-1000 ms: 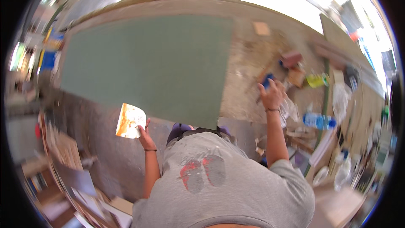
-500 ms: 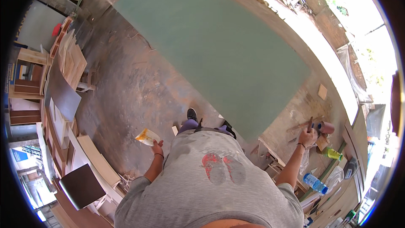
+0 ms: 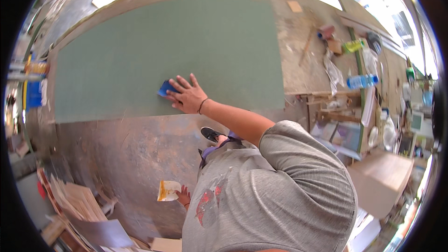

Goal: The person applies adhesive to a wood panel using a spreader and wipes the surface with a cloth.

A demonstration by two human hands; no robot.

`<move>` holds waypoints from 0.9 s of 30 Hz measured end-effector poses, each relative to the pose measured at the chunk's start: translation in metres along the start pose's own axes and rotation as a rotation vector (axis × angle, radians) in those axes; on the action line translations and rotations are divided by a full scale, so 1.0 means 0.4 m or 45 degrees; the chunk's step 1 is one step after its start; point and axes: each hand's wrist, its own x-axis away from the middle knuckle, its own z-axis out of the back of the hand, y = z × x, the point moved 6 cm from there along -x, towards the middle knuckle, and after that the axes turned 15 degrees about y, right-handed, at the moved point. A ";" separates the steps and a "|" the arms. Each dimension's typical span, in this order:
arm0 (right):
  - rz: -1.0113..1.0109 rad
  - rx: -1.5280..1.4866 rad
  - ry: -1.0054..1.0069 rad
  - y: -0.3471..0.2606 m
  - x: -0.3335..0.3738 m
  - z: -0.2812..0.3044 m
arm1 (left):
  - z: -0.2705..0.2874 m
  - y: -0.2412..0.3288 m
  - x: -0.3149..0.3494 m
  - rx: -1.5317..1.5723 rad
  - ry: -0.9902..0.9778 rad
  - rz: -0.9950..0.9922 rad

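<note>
A large flat green panel lies in front of me. My right hand rests on it near its front edge, fingers spread over a piece of blue sandpaper that is partly covered by them. Lower left, beside my body, my left hand holds a white scraper smeared with yellow-orange along its outer edge. The scraper hangs over the floor, apart from the panel. Part of the left hand's grip is hard to make out.
Right of the panel lie a reddish-brown roll, a yellow-green bottle and a blue water bottle. Stacked wood sheets stand at lower left, a pale box at lower right. My shoe is by the panel's front edge.
The view has swung round to the right. My right hand has come from beside the roll onto the panel with the blue sandpaper. My left hand still has the scraper.
</note>
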 end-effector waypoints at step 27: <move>-0.078 0.273 -0.070 0.082 0.063 0.058 | -0.133 0.320 -0.124 -0.196 -0.176 -0.102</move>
